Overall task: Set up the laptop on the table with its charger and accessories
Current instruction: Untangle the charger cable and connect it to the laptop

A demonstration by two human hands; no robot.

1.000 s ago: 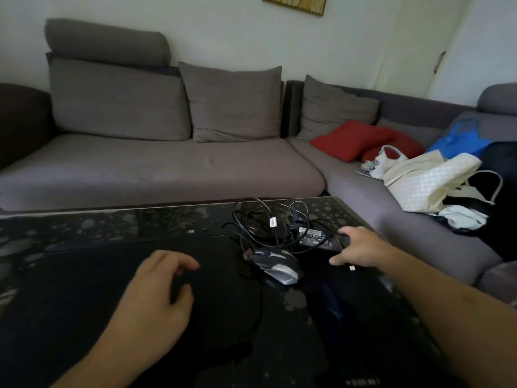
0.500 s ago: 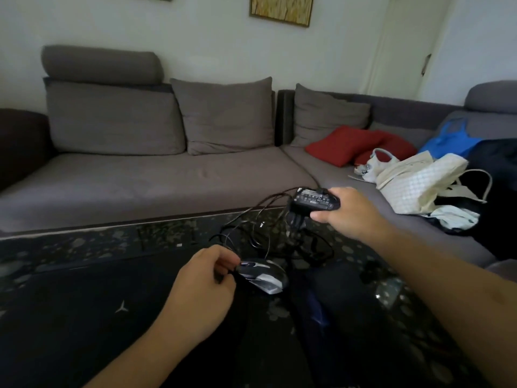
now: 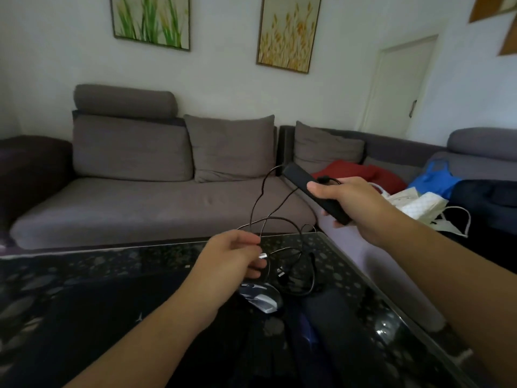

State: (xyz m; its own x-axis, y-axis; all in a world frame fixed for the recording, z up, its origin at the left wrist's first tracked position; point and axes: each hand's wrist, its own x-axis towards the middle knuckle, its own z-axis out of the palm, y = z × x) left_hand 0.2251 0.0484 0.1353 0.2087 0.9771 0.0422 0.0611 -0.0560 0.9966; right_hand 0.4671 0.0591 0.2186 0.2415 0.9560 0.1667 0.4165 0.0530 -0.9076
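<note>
We are untangling the charger (image 3: 316,196) from its cable (image 3: 261,204). Our right hand (image 3: 354,203) is holding the black charger brick in the air at about 2 o'clock from the worktop (image 3: 112,275), fingers clamped around it. Our left hand (image 3: 232,256) is pinching the cable near a small silver plug (image 3: 263,256), just above the mouse (image 3: 261,299), with the fingers curled on the cord. The cable is hanging in loose loops between the two hands, and more of it is lying coiled on the worktop at 3 o'clock from the mouse. A dark flat thing with a faint logo, probably the laptop (image 3: 117,326), is lying at 9 o'clock from the mouse, but it is too dark to be sure.

We think the next move is calling for pulling the loops apart slowly, so the cord is not dragging the mouse.

The worktop is dark glass with pale spots. Behind it a grey sofa (image 3: 140,197) is standing, with a red cushion (image 3: 361,175) and bags (image 3: 419,203) at 3 o'clock, and two pictures (image 3: 288,32) are hanging on the wall.
</note>
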